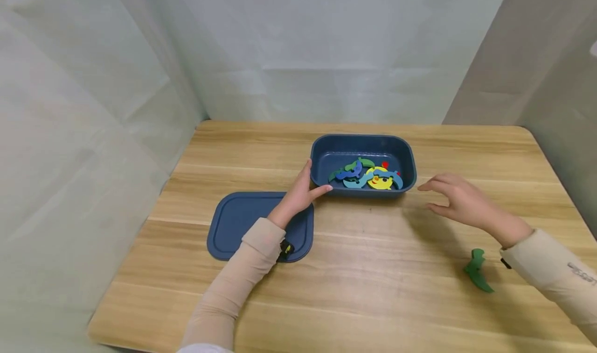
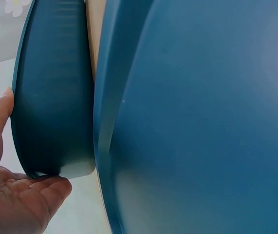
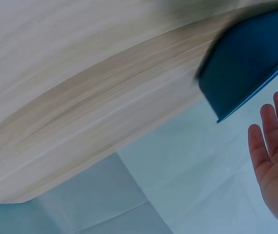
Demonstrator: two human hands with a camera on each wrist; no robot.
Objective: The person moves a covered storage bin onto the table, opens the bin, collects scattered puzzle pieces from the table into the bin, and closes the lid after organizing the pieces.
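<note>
A dark blue plastic box (image 1: 401, 151) stands on the wooden table and holds several coloured puzzle pieces (image 1: 366, 174). My left hand (image 1: 303, 189) holds the box's near left corner, thumb along the front wall and fingers against the side; the left wrist view shows the box wall (image 2: 51, 97) between thumb and fingers. The box's flat lid (image 1: 238, 218) lies under my left forearm. My right hand (image 1: 454, 200) hovers with straight fingers just right of the box, holding nothing; the right wrist view shows its fingers (image 3: 270, 141) apart from the box (image 3: 248, 63).
A green puzzle piece (image 1: 478, 270) lies on the table (image 1: 373, 270) near my right forearm. White fabric walls close in the table at the back and both sides. The table's front edge runs along the bottom left.
</note>
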